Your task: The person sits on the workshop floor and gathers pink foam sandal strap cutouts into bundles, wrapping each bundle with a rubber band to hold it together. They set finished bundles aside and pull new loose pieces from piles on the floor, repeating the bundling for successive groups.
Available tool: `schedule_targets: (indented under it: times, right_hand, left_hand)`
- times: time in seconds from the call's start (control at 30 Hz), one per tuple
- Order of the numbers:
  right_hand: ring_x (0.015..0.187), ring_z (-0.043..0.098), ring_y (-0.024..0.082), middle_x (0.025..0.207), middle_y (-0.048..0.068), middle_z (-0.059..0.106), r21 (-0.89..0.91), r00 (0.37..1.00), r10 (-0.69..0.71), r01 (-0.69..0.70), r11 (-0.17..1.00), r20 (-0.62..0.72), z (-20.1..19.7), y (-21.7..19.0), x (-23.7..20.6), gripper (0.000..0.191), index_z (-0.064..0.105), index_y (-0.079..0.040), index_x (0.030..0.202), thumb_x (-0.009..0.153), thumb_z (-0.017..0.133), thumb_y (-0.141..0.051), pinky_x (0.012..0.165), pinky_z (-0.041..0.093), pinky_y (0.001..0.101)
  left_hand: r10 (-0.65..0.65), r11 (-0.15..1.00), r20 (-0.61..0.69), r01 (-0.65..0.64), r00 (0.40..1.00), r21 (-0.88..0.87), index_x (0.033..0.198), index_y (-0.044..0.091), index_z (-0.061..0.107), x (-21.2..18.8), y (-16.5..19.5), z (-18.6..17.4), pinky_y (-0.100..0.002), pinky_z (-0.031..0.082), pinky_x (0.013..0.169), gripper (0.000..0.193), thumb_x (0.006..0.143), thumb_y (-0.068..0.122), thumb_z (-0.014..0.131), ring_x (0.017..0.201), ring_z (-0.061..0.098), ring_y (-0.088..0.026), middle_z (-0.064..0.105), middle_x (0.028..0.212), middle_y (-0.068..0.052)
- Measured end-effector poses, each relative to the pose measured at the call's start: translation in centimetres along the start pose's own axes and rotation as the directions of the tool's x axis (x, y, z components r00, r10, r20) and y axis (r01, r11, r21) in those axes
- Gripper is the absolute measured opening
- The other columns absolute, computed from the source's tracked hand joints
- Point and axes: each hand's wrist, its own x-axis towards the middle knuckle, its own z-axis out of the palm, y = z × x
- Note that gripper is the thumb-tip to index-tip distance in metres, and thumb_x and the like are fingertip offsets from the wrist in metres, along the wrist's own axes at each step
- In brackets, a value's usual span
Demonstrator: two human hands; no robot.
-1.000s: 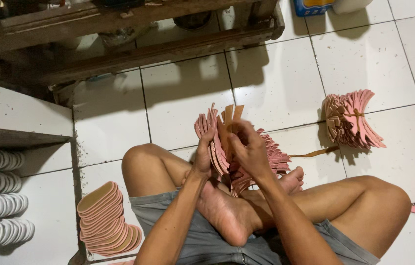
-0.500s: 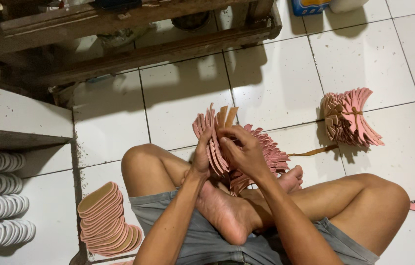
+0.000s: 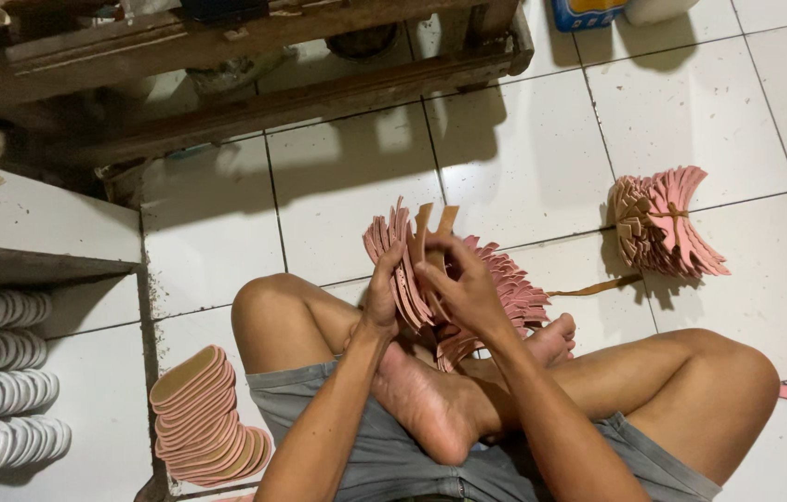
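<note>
floor: white tile, I'm sat cross-legged on it
tied bundle: pink pieces, well right of my hands
sole stack: low left of left hand, by my knee
pink fan: the work piece, held between both hands above my foot
right hand: closed over the fan's front, fingers pinching tan strips
left hand: clamped on the fan's left edge
tip: I'd keep edges flush, left grip firm, feed one strip at a time

Fanned pink sole bundle, upright.
</note>
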Motion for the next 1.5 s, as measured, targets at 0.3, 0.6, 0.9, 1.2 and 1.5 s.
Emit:
schedule_targets:
  times: [0.3, 0.6, 0.9, 1.2, 1.5]
  right_hand:
    - [0.094, 0.071, 0.014, 0.107, 0.007, 0.075, -0.049, 0.978, -0.193, 0.19, 0.981, -0.08, -0.4, -0.1, -0.3, 0.021, 0.073, -0.007, 0.117, 0.098, 0.068, -0.013, 0.081, 0.058, 0.0284]
    - [0.093, 0.073, 0.018, 0.105, 0.008, 0.074, -0.117, 0.962, -0.269, 0.263, 0.958, -0.042, -0.9, -1.4, -0.5, 0.035, 0.074, -0.006, 0.113, 0.085, 0.083, -0.025, 0.079, 0.058, 0.031]
    - [0.106, 0.069, 0.024, 0.117, 0.016, 0.068, -0.137, 0.953, -0.284, 0.268, 0.954, -0.109, -0.8, -0.3, -0.5, 0.048, 0.062, 0.001, 0.128, 0.089, 0.079, -0.023, 0.087, 0.058, 0.0358]
    - [0.083, 0.068, 0.021, 0.096, 0.01, 0.07, -0.239, 0.984, -0.173, 0.162, 0.957, -0.029, -0.9, -0.6, -0.6, 0.032, 0.074, -0.009, 0.111, 0.087, 0.08, -0.03, 0.071, 0.057, 0.0362]
    - [0.096, 0.069, 0.026, 0.106, 0.015, 0.069, -0.221, 0.961, -0.275, 0.259, 0.94, -0.043, -1.0, -2.4, -0.5, 0.042, 0.067, -0.003, 0.116, 0.083, 0.08, -0.024, 0.08, 0.057, 0.0385]
  left_hand:
    - [-0.017, 0.995, -0.014, 0.015, 1.0, -0.098, 0.135, 0.003, 0.055, 0.3, 0.1, 0.9, -0.032, 0.06, 0.09, 0.058, 0.102, 0.051, 0.051, 0.102, 0.071, -0.018, 0.07, 0.115, -0.011]
    - [0.031, 0.976, 0.138, -0.001, 0.99, -0.216, 0.137, -0.007, 0.051, 0.7, -2.6, -2.6, -0.038, 0.058, 0.083, 0.049, 0.118, 0.038, 0.051, 0.101, 0.067, -0.026, 0.066, 0.118, -0.019]
    - [0.054, 0.997, 0.021, -0.053, 0.998, -0.05, 0.167, 0.005, 0.019, -0.1, -0.1, 1.3, -0.032, 0.047, 0.114, 0.077, 0.106, 0.041, 0.052, 0.134, 0.055, -0.018, 0.047, 0.154, -0.012]
    - [0.087, 0.994, 0.054, -0.09, 0.995, 0.067, 0.167, 0.01, 0.01, 0.0, -0.1, 1.5, -0.044, 0.043, 0.116, 0.093, 0.101, 0.058, 0.052, 0.138, 0.048, -0.027, 0.037, 0.159, -0.017]
    - [0.1, 0.995, 0.114, -0.103, 0.988, 0.019, 0.168, 0.007, 0.011, 0.4, 0.1, 2.0, -0.044, 0.04, 0.122, 0.111, 0.091, 0.08, 0.045, 0.145, 0.044, -0.026, 0.037, 0.16, -0.015]
